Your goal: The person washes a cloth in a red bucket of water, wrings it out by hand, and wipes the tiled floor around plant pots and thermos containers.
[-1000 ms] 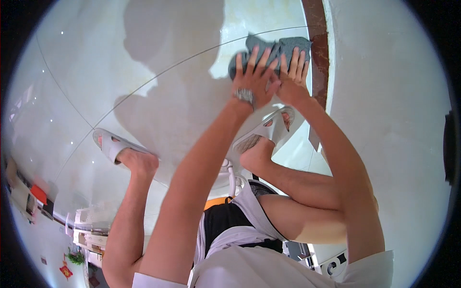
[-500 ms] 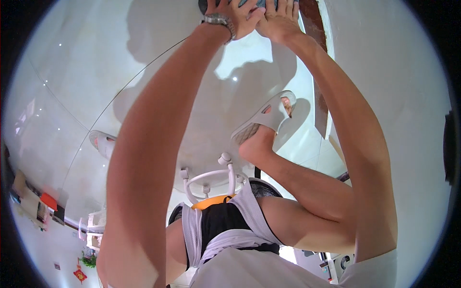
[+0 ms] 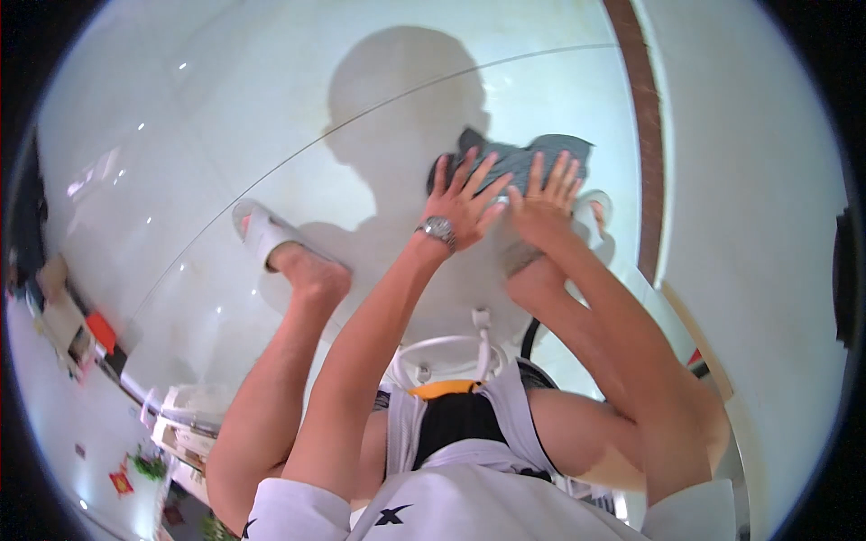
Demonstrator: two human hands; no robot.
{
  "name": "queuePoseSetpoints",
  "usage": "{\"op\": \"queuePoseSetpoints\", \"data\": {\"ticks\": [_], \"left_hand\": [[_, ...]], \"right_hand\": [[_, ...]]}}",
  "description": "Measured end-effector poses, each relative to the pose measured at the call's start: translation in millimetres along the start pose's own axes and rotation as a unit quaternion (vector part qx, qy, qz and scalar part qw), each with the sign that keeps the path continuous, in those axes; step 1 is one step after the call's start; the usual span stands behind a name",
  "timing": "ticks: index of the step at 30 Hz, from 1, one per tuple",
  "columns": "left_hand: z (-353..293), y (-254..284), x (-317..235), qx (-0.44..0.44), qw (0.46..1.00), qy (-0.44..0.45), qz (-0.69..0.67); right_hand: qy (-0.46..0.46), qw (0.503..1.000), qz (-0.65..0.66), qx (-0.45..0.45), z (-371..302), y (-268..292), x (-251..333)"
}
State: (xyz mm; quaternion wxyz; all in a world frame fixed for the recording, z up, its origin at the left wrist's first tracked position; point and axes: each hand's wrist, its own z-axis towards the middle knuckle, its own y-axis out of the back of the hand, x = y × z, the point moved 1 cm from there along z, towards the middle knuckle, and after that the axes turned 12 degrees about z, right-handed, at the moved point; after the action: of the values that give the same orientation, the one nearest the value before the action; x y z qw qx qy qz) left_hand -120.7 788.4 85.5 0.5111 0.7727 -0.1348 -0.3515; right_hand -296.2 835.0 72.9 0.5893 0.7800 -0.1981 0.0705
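A crumpled dark grey cloth [image 3: 550, 155] lies on the glossy pale tiled floor [image 3: 271, 108]. My left hand [image 3: 465, 207], with a metal watch [image 3: 439, 231] on its wrist, presses on the cloth's left part, fingers spread. Beside it my right hand [image 3: 543, 212] rests over the right part, its fingers stretched out flat. The thumbs are close together. Some of the cloth is hidden under both hands.
My feet in light slippers [image 3: 263, 233] stand either side. A white stool with an orange seat [image 3: 442, 389] is beneath me. On the right a dark red-brown skirting strip [image 3: 646, 135] runs along a pale wall [image 3: 740, 162].
Both hands and the cloth have come back from the far edge of the view toward my feet. My elbows are bent more, and my left leg now shows.
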Motion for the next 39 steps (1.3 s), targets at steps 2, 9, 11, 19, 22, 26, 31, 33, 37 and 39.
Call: {"op": "queuePoseSetpoints", "data": {"ticks": [2,9,11,19,22,26,31,33,37,39], "left_hand": [[26,6,23,-0.082,0.997,0.000,-0.007],[102,41,114,-0.094,0.986,0.119,0.075],[87,32,111,-0.122,0.953,0.209,0.184],[-96,-62,-4,-0.108,0.959,0.263,0.004],[-121,-74,-17,-0.039,0.961,0.273,-0.021],[-83,-59,17,-0.085,0.971,0.222,0.020],[12,-9,128,-0.182,0.960,0.209,0.047],[30,25,156,-0.010,0.967,0.251,0.038],[43,44,128,0.006,0.954,0.299,0.032],[-4,-10,141,-0.270,0.907,0.279,0.164]], "right_hand": [[0.025,0.999,0.010,-0.035,32,-6,-3],[0.013,0.996,0.003,-0.086,186,-15,55],[0.014,0.997,-0.007,-0.082,181,-26,63],[0.215,0.976,0.017,-0.005,-14,-58,62],[0.210,0.977,-0.004,0.036,-33,-62,60],[0.252,0.967,-0.010,0.019,11,-56,46],[0.208,0.968,-0.022,-0.140,144,-67,88],[0.099,0.995,-0.023,-0.020,163,-60,126],[0.121,0.984,-0.111,-0.072,164,-45,115],[0.239,0.966,-0.033,-0.095,134,-66,130]]}}
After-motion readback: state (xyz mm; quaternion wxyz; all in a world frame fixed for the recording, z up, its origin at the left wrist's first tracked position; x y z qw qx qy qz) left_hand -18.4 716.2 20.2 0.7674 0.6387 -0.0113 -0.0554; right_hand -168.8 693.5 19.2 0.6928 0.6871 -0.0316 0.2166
